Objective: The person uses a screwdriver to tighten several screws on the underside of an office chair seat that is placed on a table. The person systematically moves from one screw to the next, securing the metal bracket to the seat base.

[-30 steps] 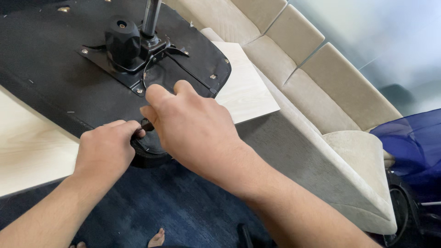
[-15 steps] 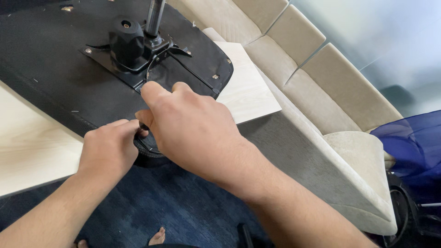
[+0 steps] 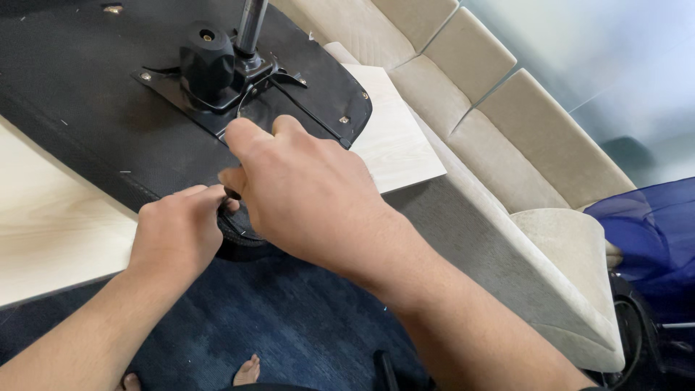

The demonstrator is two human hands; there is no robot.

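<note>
1. Gripping at the near edge of the upturned chair seat [image 3: 87, 116], the left hand [image 3: 177, 235] is curled into a closed fist around a dark rounded part [image 3: 239, 242] that sticks out below the seat edge.
2. The right hand [image 3: 304, 195] lies over the same spot, fingers bent down and pressing together with the thumb near the left hand's knuckles; what it pinches cannot be made out.
3. The seat rests underside up on a pale wooden table [image 3: 394, 141], overhanging the near edge.
4. A metal mounting plate [image 3: 217, 101], black knob [image 3: 206, 54] and steel column [image 3: 250, 25] stand behind the hands; the column is cut off at the top.
5. The dark part is mostly hidden by both hands.
6. A beige sofa [image 3: 507, 159] stands beside the table.
</note>
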